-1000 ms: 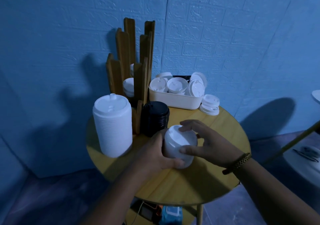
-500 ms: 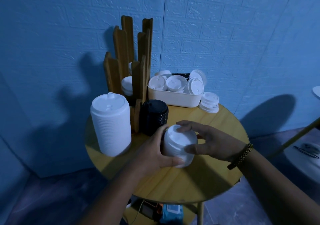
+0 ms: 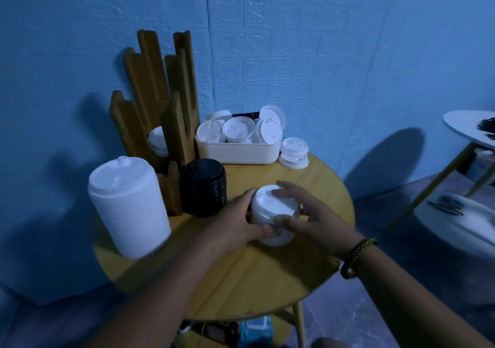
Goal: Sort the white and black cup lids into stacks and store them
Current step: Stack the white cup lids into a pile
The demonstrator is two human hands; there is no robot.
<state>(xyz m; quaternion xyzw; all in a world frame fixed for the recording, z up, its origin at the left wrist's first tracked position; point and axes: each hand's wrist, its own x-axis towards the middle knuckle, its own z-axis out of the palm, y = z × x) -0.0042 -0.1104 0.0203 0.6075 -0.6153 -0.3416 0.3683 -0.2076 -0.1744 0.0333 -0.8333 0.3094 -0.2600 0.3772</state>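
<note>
A short stack of white lids (image 3: 270, 208) stands on the round wooden table (image 3: 262, 272). My left hand (image 3: 238, 222) grips its left side, thumb wrapped around the front. My right hand (image 3: 310, 214) covers its right side with fingers spread over the top and thumb at the front. A tall stack of white lids (image 3: 128, 205) stands at the table's left. A stack of black lids (image 3: 203, 187) sits between them, beside a wooden slatted holder (image 3: 160, 101) with white lids (image 3: 156, 141) inside it.
A white tub (image 3: 238, 152) of loose white lids sits at the table's back, with a small pile of white lids (image 3: 293, 152) to its right. A white side table (image 3: 471, 128) stands at the far right. Blue walls close in behind.
The camera has shifted, showing more of the room on the right. Both hands stay on the short white stack, which sits in about the same spot.
</note>
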